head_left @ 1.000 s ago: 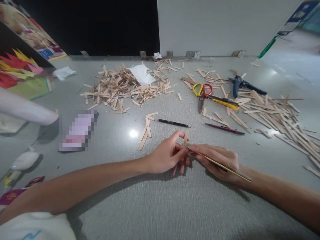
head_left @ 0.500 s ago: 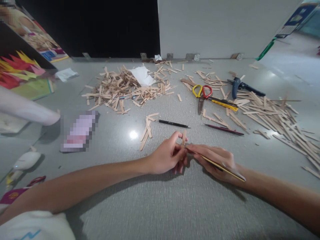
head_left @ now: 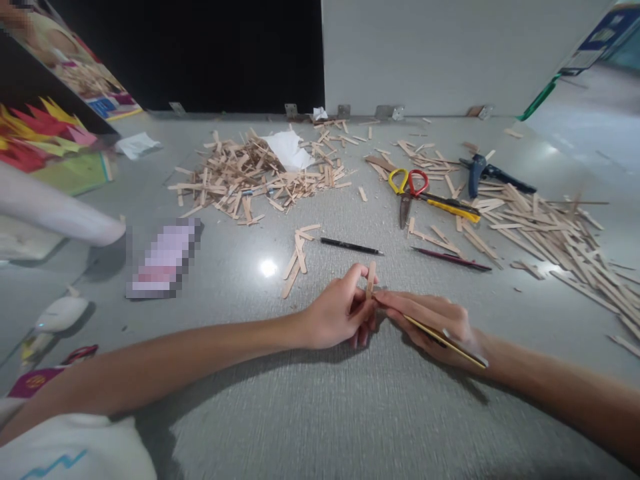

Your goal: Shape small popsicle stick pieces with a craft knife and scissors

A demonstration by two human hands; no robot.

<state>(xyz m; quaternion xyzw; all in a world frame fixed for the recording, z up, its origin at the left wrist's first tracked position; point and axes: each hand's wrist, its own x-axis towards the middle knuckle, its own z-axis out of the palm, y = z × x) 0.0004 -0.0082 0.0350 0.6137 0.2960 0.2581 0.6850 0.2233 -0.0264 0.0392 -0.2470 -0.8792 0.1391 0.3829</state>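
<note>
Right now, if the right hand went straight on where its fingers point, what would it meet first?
Probably the left hand, where it pinches the stick. The right hand looks almost against it already, though depth is unclear here.

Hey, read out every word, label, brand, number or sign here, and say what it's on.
No words, brands or numbers are readable.
Black pen: pale marks, too small.
Purple item, lower left: gold emblem, no legible letters.
Blue-and-white panel, upper right: too blurred.
White clothing: blue zigzag, no lettering seen.
Wooden stick in the left hand: no lettering visible.
</note>
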